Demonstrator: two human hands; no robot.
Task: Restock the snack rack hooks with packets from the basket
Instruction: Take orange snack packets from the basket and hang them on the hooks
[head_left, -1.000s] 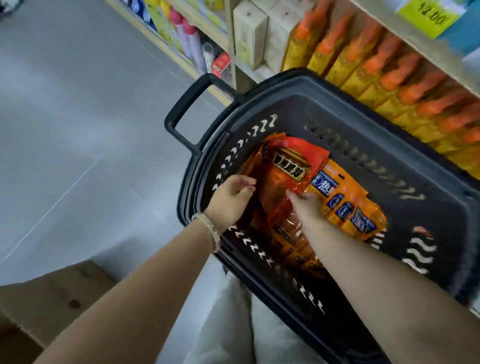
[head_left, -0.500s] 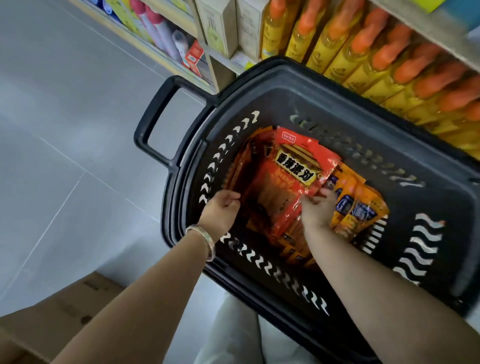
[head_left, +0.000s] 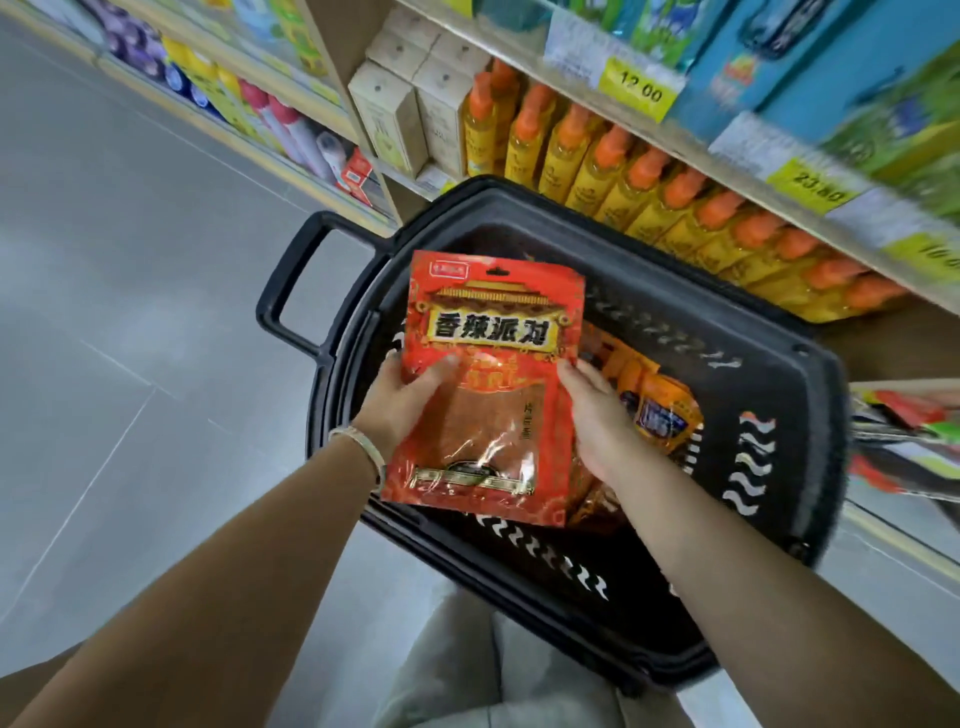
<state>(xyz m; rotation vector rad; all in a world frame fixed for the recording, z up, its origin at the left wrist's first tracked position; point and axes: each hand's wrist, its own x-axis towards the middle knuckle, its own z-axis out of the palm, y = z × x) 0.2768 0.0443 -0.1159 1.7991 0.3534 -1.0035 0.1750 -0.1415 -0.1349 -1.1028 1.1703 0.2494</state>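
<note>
Red foil: the red packet (head_left: 493, 384) is upright, printed face to the camera, held between both hands over the near-left part of the basket (head_left: 623, 260). The left hand (head_left: 400, 410) clasps the packet's left edge about mid-height, thumb laid across the front, remaining fingers out of sight behind the foil. The right hand (head_left: 597, 421) takes the right edge at the same height, thumb tip on the edge; its fingers are hidden behind the packet, so how far they curl cannot be told. The top edge with its hang hole and the bottom seal are both free of the hands. Below and to the right of the grip, orange packets (head_left: 660, 410) lie in the basket, just beside the right wrist. The basket's handle (head_left: 291, 291) juts out left of the left hand. Beyond the grip, close behind the far rim, is a shelf of yellow bottles (head_left: 623, 176) with orange caps, with a yellow price tag (head_left: 641, 91) on the shelf edge above them. Left of the grip is open grey floor (head_left: 130, 312). A pale bracelet (head_left: 358, 441) is on the left wrist.
</note>
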